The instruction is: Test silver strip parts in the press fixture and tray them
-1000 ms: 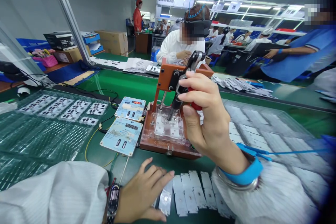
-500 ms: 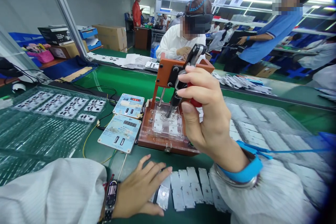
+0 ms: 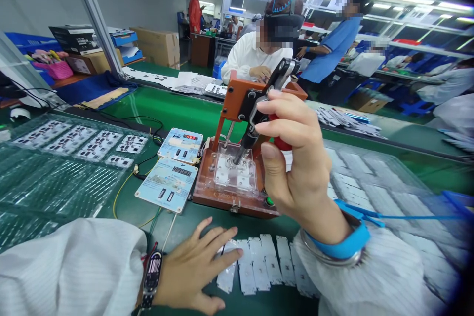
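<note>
My right hand (image 3: 296,153) is wrapped round the red-gripped lever (image 3: 282,142) of an orange-brown clamp fixture (image 3: 233,96). The fixture's black plunger (image 3: 244,147) points down onto a clear plate (image 3: 237,170), with white parts under it. Fingers spread, my left hand (image 3: 200,266) rests palm down on the green mat, its fingertips over the leftmost of a row of flat silvery-white pieces (image 3: 255,266). Two light-blue meter boards (image 3: 180,145) with displays lie left of the fixture, wired to it; the upper display is lit red.
Clear trays of small boards (image 3: 99,145) lie at the left, and trays of white pieces (image 3: 355,182) at the right. A blue wrist cord (image 3: 411,216) runs right from my right wrist. A person in white (image 3: 246,54) works opposite, behind a green strip.
My left fingers have shifted slightly over the leftmost piece. My right hand keeps its hold on the lever. The person in blue behind appears farther left. The view has shifted slightly.
</note>
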A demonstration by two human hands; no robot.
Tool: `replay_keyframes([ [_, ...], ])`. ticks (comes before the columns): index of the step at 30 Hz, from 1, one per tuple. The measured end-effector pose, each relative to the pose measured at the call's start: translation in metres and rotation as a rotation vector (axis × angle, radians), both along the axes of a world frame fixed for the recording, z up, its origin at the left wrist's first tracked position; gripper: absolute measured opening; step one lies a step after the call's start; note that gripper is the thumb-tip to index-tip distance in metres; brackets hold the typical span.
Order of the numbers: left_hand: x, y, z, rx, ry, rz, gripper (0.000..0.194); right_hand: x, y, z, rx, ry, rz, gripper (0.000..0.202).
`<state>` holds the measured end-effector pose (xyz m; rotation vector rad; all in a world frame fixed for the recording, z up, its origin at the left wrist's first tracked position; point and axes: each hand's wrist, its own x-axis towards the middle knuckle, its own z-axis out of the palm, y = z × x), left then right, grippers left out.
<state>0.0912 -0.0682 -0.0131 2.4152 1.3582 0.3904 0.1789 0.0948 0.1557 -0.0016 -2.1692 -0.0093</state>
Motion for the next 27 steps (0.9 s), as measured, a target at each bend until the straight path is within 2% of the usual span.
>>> replay_keyframes([
  [7, 0.001, 0.0, 0.007, 0.012, 0.055, -0.027, 0.073, -0.001, 0.002, 0.0, 0.036, 0.031, 0.018, 0.018],
  [13, -0.001, -0.001, 0.001, 0.057, -0.025, -0.017, 0.063, -0.001, 0.003, -0.001, 0.033, 0.027, 0.04, 0.017],
  [18, -0.002, -0.001, -0.007, 0.065, -0.073, -0.014, 0.063, -0.001, 0.004, -0.006, 0.006, 0.036, 0.015, 0.02],
  [27, -0.003, -0.001, -0.008, 0.065, -0.115, -0.01, 0.064, -0.004, 0.0, -0.014, -0.035, 0.122, -0.036, 0.017],
])
